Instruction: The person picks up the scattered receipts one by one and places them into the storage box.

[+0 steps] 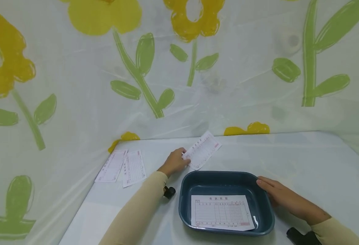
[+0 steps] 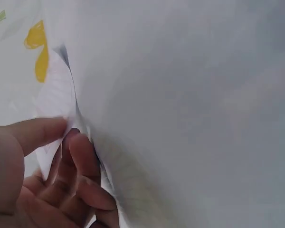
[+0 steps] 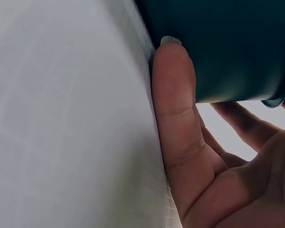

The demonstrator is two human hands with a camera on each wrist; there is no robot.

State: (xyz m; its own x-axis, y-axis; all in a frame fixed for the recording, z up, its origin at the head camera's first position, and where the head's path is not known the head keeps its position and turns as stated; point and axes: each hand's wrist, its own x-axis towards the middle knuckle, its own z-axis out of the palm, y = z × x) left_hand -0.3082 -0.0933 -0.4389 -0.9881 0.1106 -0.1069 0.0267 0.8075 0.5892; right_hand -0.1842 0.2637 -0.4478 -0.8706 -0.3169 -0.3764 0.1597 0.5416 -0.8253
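My left hand pinches a printed receipt slip at its left end, beyond the basin. In the left wrist view, the thumb and fingers meet on the slip, which stands edge-on and slightly bent. A dark blue rectangular basin sits on the table, with a receipt slip lying face up inside it. On the basin's right rim, my right hand holds with the thumb on the edge. The right wrist view shows its fingers against the basin's outer wall.
Two more receipt slips lie side by side on the white table at the left. A flower-printed white sheet hangs behind the table and along its left side.
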